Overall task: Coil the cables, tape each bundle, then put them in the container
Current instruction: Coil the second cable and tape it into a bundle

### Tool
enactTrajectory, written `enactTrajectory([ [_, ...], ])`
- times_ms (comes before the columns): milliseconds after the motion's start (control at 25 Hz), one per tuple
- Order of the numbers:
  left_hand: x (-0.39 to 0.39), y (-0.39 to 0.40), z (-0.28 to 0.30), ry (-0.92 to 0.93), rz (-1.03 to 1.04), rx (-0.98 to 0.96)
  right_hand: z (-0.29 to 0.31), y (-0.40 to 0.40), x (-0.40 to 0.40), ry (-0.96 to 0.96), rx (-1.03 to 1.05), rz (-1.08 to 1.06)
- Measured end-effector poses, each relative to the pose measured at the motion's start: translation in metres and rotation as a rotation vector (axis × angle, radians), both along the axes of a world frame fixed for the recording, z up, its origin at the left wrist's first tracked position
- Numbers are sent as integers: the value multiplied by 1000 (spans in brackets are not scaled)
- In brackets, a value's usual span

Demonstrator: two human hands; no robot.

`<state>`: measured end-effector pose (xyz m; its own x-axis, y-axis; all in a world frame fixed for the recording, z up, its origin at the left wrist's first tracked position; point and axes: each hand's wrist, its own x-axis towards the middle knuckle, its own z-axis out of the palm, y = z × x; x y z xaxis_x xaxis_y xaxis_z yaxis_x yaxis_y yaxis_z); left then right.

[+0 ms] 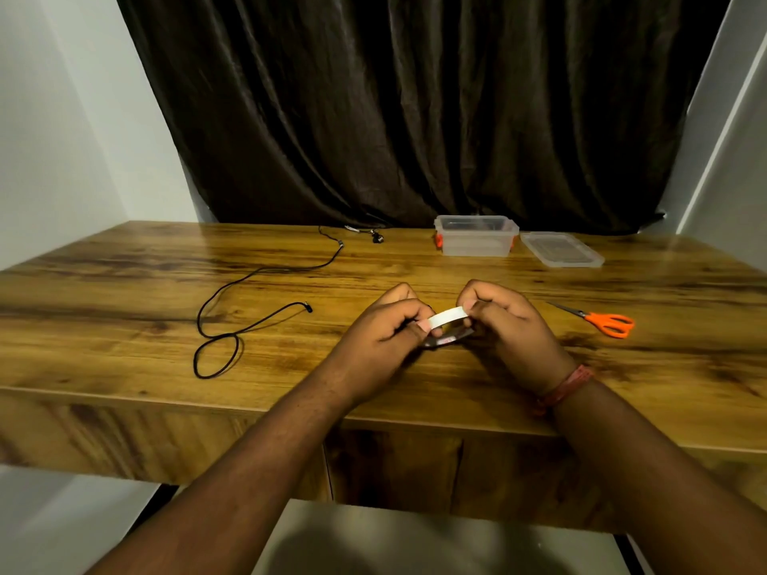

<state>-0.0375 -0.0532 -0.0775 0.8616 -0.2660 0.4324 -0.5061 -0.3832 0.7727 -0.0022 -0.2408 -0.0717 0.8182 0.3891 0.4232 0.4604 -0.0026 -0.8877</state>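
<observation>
Head view showed my left hand [388, 325] and right hand [504, 317] both pinching the white tape [447, 317] over the desk [124, 292], its roll half hidden beneath. I judged a short, taut pull best (slack tape folds onto itself). One black cable [232, 321] lay uncoiled at nine o'clock; the container [476, 241] stood open at twelve, scissors [606, 321] at three.
</observation>
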Motion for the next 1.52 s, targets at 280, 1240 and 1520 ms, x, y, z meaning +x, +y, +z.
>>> enactTrajectory([
  [280,1,0,1,-35,-11,47,-4,3,3,-135,-166,0],
  [1240,1,5,2,169,-159,-159,-3,-5,11,123,275,76],
  [1520,-1,2,2,124,-109,-54,-3,1,1,-165,-200,18],
])
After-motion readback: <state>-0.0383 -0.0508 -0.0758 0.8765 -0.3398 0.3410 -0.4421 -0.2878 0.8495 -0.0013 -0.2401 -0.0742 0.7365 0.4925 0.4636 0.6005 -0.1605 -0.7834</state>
